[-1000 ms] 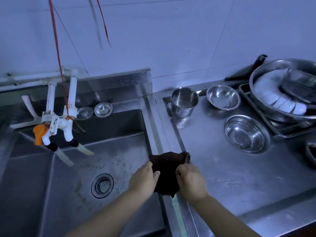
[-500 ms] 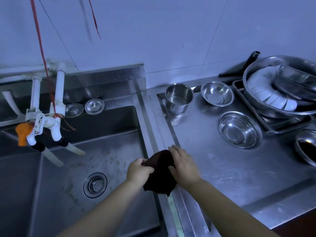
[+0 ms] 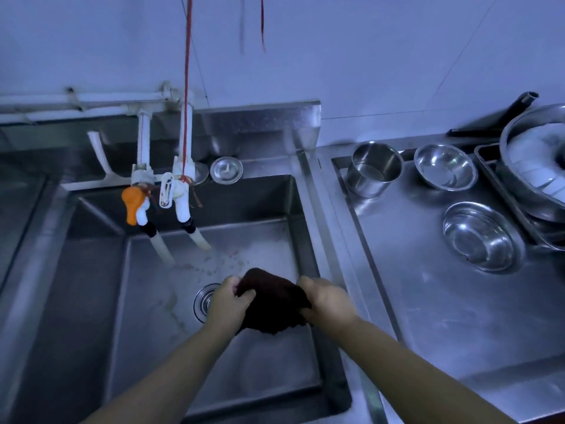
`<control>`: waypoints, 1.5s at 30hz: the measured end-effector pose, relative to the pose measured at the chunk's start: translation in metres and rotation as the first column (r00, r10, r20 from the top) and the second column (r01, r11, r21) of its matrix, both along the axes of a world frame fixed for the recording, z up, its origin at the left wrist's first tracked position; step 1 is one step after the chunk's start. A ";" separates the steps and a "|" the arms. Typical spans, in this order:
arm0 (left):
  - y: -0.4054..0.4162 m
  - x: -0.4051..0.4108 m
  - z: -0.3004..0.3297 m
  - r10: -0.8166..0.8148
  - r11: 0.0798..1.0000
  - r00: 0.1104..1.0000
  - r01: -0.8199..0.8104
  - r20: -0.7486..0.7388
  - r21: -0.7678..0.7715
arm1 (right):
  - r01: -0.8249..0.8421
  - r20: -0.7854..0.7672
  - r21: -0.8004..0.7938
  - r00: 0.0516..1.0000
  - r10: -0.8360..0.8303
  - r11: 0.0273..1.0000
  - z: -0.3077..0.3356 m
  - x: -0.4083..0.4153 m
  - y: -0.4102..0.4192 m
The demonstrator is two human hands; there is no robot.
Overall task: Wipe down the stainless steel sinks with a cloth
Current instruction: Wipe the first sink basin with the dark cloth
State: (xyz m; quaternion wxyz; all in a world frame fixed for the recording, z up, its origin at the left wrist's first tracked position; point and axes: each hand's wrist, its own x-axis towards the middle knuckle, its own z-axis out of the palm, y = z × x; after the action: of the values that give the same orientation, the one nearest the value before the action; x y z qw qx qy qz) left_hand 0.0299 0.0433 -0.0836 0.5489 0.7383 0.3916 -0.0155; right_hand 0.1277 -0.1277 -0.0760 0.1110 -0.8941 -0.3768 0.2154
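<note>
A dark brown cloth (image 3: 272, 304) hangs bunched over the stainless steel sink basin (image 3: 146, 332), near its right wall. My left hand (image 3: 227, 304) grips the cloth's left edge and my right hand (image 3: 328, 299) grips its right side. The round drain strainer (image 3: 203, 301) in the basin floor is partly hidden behind my left hand. Wet specks lie on the basin floor beyond the cloth.
Two white taps (image 3: 166, 194), one with an orange handle (image 3: 133, 205), hang over the basin's back left. A drain lid (image 3: 227, 170) sits on the back ledge. On the right counter (image 3: 428, 316) stand a steel pot (image 3: 373, 168), two bowls (image 3: 444, 166) (image 3: 481, 237) and a basin of dishes (image 3: 538, 166).
Both hands have carried the cloth from the rim between sink and counter to over the basin. The view has swung left, so the sink fills more of it.
</note>
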 end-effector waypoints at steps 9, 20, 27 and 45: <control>0.004 -0.045 -0.120 -0.232 0.970 0.931 0.200 -0.283 -0.135 | 0.001 -0.170 -0.347 0.983 -0.064 0.938 -0.084 -0.060 0.019; 0.015 -0.060 -0.164 -0.489 0.872 0.810 0.463 -0.323 -0.158 | 0.128 -0.345 -0.432 0.891 -0.295 0.893 -0.138 -0.072 0.024; 0.065 -0.066 -0.179 -0.590 0.514 0.565 0.814 -0.577 0.271 | 0.176 -0.541 -0.628 0.602 -0.587 0.758 -0.184 -0.089 0.052; 0.077 -0.005 -0.225 -0.514 0.123 0.326 0.943 -0.793 0.308 | 0.662 -0.234 -0.107 0.708 -0.666 0.742 -0.259 -0.051 0.079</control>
State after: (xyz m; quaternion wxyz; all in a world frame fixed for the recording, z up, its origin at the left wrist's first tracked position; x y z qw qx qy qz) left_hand 0.0251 0.1207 -0.3084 -0.0284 0.9437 0.0418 -0.3271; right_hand 0.0769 -0.0483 -0.3346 0.2221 -0.9345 -0.0111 0.2778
